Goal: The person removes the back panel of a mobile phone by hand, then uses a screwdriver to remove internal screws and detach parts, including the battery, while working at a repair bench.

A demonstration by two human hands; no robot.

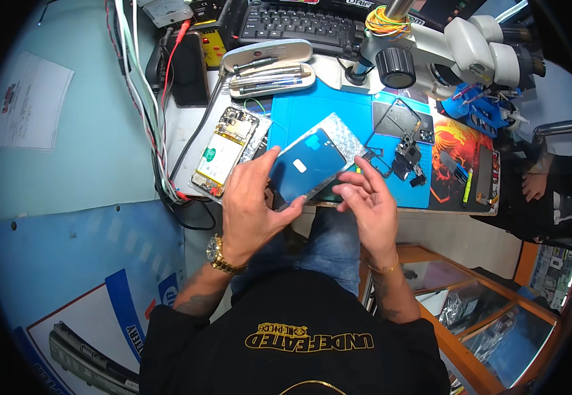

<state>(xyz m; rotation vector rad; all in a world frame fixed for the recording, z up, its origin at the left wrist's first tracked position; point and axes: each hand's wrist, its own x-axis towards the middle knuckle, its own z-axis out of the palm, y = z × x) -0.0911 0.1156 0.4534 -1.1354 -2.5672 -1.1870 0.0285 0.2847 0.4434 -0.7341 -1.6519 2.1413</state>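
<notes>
My left hand (250, 201) grips a phone-sized dark blue panel (322, 161) by its left side, thumb along the lower edge and fingers at the upper left. A white sticker and a light blue tab show on its face. Behind the panel, bubble wrap (340, 133) sticks out at the top and right. Close to the right edge is my right hand (375, 214), its fingers apart and slightly bent; whether a fingertip touches the wrap I cannot tell. An opened phone (227, 146) with exposed battery and circuit board lies left of the panel, beyond my left hand.
A blue work mat (292, 108) carries a dark phone frame (396, 118) and small black parts (407, 158). A microscope (444, 56) overhangs the back right. Behind the mat are a pen case (273, 79) and keyboard (292, 29). Cables (148, 112) hang at left; another person's hand (535, 185) shows at right.
</notes>
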